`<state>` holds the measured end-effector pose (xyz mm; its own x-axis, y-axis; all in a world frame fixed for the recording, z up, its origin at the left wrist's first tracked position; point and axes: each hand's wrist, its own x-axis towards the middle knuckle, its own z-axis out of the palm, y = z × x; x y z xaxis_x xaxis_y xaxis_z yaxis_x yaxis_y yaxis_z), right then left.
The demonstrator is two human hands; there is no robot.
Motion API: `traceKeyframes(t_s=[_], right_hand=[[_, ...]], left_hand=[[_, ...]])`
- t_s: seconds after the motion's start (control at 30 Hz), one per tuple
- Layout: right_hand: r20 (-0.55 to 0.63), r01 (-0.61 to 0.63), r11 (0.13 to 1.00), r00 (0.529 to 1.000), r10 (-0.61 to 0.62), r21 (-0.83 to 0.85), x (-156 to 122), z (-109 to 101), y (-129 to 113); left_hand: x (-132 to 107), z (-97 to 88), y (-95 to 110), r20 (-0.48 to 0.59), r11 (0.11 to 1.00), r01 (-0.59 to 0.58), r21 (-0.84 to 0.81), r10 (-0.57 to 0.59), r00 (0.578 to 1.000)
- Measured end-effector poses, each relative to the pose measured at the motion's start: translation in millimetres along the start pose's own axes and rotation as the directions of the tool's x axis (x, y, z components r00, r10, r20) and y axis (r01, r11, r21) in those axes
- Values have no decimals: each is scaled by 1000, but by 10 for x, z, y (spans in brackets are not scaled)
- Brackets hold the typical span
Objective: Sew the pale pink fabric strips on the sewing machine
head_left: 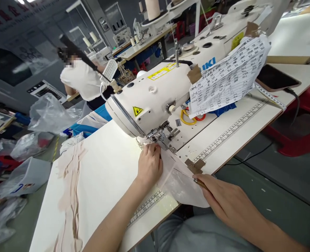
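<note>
My left hand (150,164) is closed, its fingers bunched on a sheer pale fabric (179,187) right beside the presser foot (162,138) of a white sewing machine (149,92). The fabric runs from under the needle area toward me and hangs over the table's front edge. In my right hand (225,196) is an awl (201,182), gripped by its wooden handle. Its thin metal point reaches left over the fabric, close to my left hand; whether the tip touches the cloth I cannot tell.
Pale pink fabric strips (74,185) lie along the table's left side. A handwritten sheet (228,77) is taped to the machine, with scissors (188,117) below it and a phone (277,78) at right. A red stool (299,122) stands beyond; another person (82,77) sits behind.
</note>
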<state>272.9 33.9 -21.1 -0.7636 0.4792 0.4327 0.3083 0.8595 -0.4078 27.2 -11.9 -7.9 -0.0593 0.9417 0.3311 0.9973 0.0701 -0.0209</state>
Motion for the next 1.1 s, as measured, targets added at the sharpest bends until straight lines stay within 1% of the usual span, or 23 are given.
traceKeyframes(t_s=[0.07, 0.17, 0.3, 0.4, 0.5, 0.67, 0.8, 1.1], right_hand=[[-21, 26, 999, 999, -27, -35, 13, 5, 22], [-26, 43, 997, 999, -44, -58, 22, 17, 47], [14, 51, 996, 999, -50, -78, 1, 8, 57], [56, 51, 995, 997, -47, -88, 16, -24, 39], [97, 51, 994, 994, -41, -98, 70, -55, 14], [108, 81, 986, 992, -65, -147, 154, -65, -5], [143, 69, 981, 989, -43, -182, 184, -68, 3], [184, 47, 978, 983, -9, -206, 283, -57, 15]], left_hand=[[-28, 26, 27, -7, 1000, 19, -7, -19, 1000], [-74, 25, 16, -8, 999, 14, -49, -15, 1000], [-102, -7, -20, -4, 996, -9, -87, 9, 1000], [-99, -15, -27, -3, 997, -18, -71, 18, 1000], [-93, -4, -29, 5, 998, -3, -64, 3, 1000], [-79, 15, -62, -2, 997, -4, -73, 3, 1000], [-83, 22, -61, 7, 996, -13, -86, 14, 1000], [-89, 2, 47, 37, 998, 58, -34, -57, 998]])
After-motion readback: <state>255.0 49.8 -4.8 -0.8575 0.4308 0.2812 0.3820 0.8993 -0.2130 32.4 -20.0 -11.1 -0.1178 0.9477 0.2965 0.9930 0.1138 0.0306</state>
